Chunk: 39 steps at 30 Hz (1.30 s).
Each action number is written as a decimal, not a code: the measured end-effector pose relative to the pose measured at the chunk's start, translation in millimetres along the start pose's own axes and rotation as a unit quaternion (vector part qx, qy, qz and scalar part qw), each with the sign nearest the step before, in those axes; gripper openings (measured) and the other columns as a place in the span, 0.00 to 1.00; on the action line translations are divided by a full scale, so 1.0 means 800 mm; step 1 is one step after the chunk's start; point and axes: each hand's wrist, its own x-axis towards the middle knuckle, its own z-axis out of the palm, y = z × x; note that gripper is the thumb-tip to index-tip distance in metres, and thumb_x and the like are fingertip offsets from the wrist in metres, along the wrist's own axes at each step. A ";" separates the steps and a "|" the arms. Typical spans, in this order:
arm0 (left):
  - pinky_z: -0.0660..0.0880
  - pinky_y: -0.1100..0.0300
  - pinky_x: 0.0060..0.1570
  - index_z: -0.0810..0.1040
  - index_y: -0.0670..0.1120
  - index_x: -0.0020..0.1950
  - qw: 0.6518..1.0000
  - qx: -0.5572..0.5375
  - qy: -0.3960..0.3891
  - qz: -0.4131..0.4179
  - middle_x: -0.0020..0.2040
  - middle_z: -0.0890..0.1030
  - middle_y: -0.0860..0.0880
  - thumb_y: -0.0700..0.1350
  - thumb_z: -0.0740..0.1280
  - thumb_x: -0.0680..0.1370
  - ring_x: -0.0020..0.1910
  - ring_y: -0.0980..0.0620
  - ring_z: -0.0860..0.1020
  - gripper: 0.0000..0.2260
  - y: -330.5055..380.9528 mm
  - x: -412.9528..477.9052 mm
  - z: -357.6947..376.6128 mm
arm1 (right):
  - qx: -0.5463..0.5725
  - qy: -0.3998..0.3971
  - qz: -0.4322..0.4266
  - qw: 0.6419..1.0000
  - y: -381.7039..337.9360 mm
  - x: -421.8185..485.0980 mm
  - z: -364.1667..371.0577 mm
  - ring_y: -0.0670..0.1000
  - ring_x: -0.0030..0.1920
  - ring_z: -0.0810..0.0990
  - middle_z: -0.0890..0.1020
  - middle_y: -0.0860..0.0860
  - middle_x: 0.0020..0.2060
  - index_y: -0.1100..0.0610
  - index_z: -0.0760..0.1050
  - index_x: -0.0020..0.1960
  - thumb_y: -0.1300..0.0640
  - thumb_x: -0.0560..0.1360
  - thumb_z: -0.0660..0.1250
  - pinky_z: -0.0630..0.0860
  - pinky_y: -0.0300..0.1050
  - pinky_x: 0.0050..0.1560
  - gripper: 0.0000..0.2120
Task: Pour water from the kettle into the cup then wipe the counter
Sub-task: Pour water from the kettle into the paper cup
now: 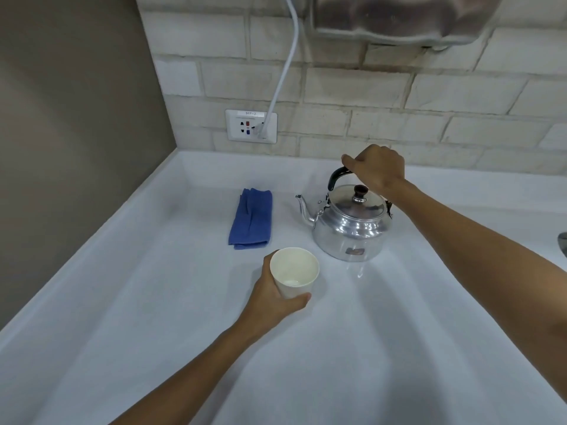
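Observation:
A shiny metal kettle [349, 227] with a black handle and a dark knob on its lid stands on the white counter [184, 317], spout pointing left. My right hand [377, 168] is closed around the top of its handle. In front and to the left, my left hand [273, 297] grips a white paper cup [294, 273] that stands upright on the counter; its inside looks pale, with little or nothing in it. A folded blue cloth [251, 217] lies flat to the left of the kettle.
A wall socket [251, 126] with a white cable [285, 69] plugged in sits on the brick backsplash behind the cloth. A metal fixture [399, 19] hangs above the kettle. A brown wall [70, 118] bounds the counter on the left. A grey object [563, 243] shows at the right edge.

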 end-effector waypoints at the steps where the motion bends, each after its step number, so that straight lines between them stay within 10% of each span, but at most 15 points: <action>1: 0.66 0.82 0.47 0.61 0.58 0.61 1.000 -0.003 0.001 -0.001 0.57 0.71 0.60 0.42 0.78 0.63 0.57 0.63 0.70 0.35 0.000 0.000 0.001 | 0.003 0.003 -0.001 1.000 0.001 -0.004 -0.003 0.51 0.21 0.60 0.60 0.49 0.18 0.55 0.55 0.21 0.47 0.72 0.60 0.60 0.43 0.28 0.26; 12: 0.65 0.84 0.41 0.59 0.57 0.60 0.999 -0.029 0.033 -0.023 0.52 0.69 0.65 0.40 0.77 0.64 0.50 0.75 0.69 0.35 0.009 -0.001 0.015 | -0.062 0.030 -0.088 0.994 -0.011 -0.054 -0.059 0.50 0.22 0.56 0.56 0.49 0.17 0.55 0.53 0.21 0.49 0.69 0.61 0.54 0.42 0.27 0.24; 39: 0.65 0.84 0.41 0.57 0.55 0.60 0.998 -0.053 0.041 -0.012 0.53 0.68 0.60 0.37 0.76 0.65 0.51 0.64 0.70 0.35 0.014 -0.003 0.020 | -0.214 0.055 -0.292 0.930 -0.094 -0.114 -0.118 0.56 0.24 0.58 0.56 0.51 0.16 0.60 0.63 0.22 0.52 0.71 0.61 0.49 0.39 0.27 0.21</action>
